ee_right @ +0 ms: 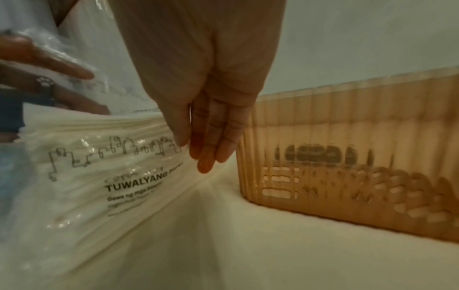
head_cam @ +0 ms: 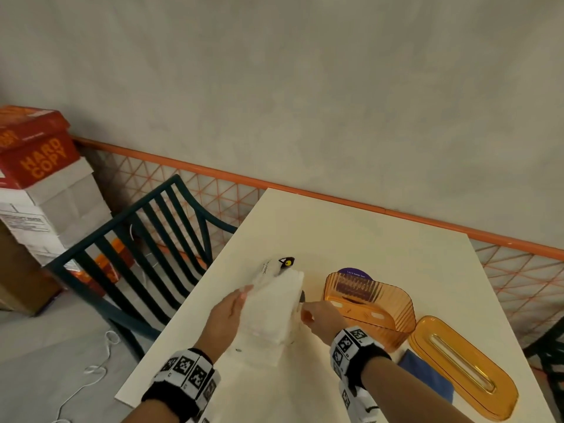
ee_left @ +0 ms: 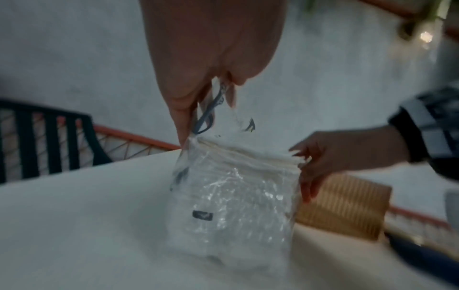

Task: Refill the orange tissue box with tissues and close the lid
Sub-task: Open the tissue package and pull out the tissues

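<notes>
A pack of white tissues (head_cam: 271, 312) in a clear printed wrapper stands on the white table (head_cam: 351, 239). My left hand (head_cam: 244, 293) pinches the loose wrapper edge at its top between thumb and fingers (ee_left: 183, 117). My right hand (head_cam: 305, 312) lies against the pack's right end (ee_right: 99, 176) with straight fingers (ee_right: 206, 149). The orange ribbed tissue box (head_cam: 375, 315) stands open just right of that hand, also in the wrist views (ee_left: 342, 206) (ee_right: 347, 157). Its orange slotted lid (head_cam: 482, 361) lies flat on the table, to the box's right and nearer me.
A blue cloth (head_cam: 427, 377) lies between box and lid near the front edge. A dark green chair (head_cam: 146, 239) stands left of the table. Stacked paper boxes (head_cam: 36, 160) sit at far left. An orange rail with mesh (head_cam: 366, 206) runs behind the table.
</notes>
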Motion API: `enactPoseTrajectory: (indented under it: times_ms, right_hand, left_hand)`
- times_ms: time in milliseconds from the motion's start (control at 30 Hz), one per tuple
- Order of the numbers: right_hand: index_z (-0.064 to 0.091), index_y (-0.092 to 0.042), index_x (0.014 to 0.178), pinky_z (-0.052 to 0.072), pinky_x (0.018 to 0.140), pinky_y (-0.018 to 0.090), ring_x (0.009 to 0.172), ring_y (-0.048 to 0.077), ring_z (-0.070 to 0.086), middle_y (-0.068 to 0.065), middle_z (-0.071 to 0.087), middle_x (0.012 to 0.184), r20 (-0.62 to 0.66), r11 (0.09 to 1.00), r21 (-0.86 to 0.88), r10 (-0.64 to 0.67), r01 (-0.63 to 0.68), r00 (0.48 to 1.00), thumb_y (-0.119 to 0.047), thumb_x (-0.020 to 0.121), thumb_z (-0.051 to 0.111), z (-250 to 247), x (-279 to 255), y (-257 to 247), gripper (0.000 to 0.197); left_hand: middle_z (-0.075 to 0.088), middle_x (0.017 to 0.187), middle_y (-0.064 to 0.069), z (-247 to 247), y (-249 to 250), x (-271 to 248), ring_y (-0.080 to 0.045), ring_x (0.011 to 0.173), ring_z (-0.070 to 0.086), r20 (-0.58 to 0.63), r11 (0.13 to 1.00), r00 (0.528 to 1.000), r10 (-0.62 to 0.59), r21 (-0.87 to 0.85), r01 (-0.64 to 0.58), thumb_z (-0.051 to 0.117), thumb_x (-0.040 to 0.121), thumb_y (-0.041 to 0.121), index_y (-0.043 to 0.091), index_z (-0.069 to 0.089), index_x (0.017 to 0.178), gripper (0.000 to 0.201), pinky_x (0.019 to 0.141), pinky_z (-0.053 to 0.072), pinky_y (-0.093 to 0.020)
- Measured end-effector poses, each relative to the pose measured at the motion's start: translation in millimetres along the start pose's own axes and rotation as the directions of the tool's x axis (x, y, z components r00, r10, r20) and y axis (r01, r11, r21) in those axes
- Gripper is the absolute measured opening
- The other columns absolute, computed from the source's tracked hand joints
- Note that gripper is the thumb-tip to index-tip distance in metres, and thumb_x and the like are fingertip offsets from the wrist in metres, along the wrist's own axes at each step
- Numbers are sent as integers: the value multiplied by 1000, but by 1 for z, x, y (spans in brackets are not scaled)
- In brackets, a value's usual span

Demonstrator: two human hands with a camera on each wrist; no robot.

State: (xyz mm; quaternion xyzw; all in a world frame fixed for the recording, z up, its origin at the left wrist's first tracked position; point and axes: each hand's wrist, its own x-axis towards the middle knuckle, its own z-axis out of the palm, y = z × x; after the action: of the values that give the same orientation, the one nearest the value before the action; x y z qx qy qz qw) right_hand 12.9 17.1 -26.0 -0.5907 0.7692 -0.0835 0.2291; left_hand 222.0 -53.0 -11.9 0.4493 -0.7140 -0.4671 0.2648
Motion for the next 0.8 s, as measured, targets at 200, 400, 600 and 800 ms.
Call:
enactPoseTrajectory:
  times_ms: [200,400,600,800]
  right_hand:
    - [55,-15,81,51,69,22,82,21,68,4,62,82,5,976,175,129,-128,992,-8,91,44,1,-1,5,16]
    - [44,-18,65,46,49,16,55,12,60,-3,54,67,-4,935,264,245,-235,970,-25,96,42,2,7,-5,32]
    - [43,-16,95,53,45,21,51,16,62,13,62,94,22,894,333,311,-301,950,-7,94,42,-1,10,-14,9]
    - [43,-17,98,54,47,23,48,15,61,14,63,98,21,899,311,317,-308,948,-3,93,41,-1,11,-10,15]
  left_hand:
    - [60,115,-16,-13,-10,14,-28,106,55,-67,602,871,-486,-748,278,30,102,34,15,55,102,31,84,48,-40]
    - [59,119,-21,-20,-19,19,-34,102,55,-64,552,786,-615,-746,372,46,97,17,11,54,95,11,72,51,-41]
    - [64,102,-14,-50,-9,44,-28,85,61,-135,688,783,-607,-582,433,52,91,6,4,46,122,32,62,50,-32]
    - [60,88,-14,-56,-28,46,-21,64,56,-2,706,787,-617,-444,552,41,95,-4,10,46,100,16,38,52,-20]
